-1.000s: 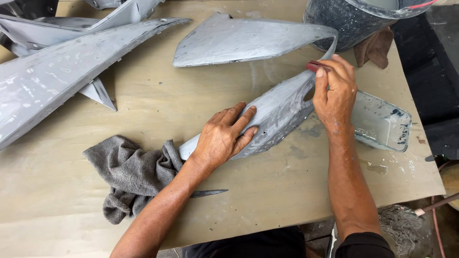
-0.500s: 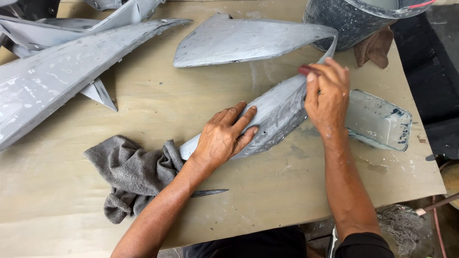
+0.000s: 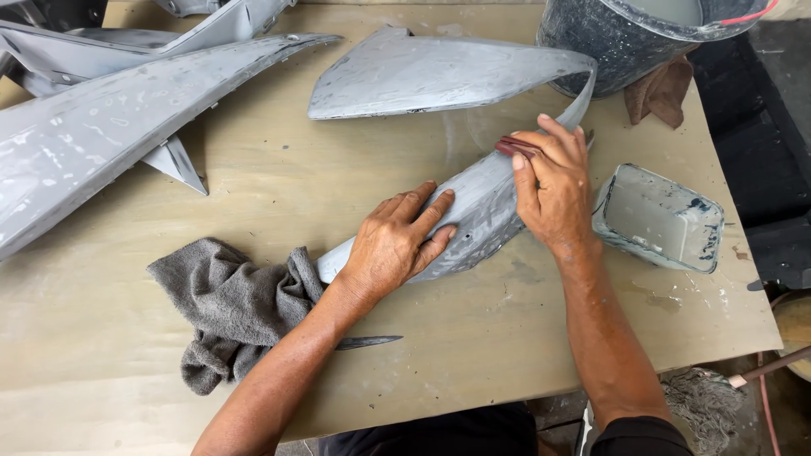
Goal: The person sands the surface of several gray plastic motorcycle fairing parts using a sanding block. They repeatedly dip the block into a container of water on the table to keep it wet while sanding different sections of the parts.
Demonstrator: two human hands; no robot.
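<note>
Grey panel [image 3: 477, 211] lies near the bench's [image 3: 253, 203] middle, left hand [image 3: 397, 245] flat on it, while right hand [image 3: 553, 190], pinching sandpaper [image 3: 517, 148], has slid toward the left.

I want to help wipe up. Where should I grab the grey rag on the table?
Probably pinch the grey rag at its bunched left end, coming from the table's near edge. That end lies free, and its raised folds are easy to catch. Its right end is tucked against the grey panel beside the left hand.

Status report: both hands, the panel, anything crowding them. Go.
Left hand flat on grey curved panel, pinning it. Right hand presses reddish sanding pad to it. Square tub beside right wrist; grey rag under left forearm.
</note>
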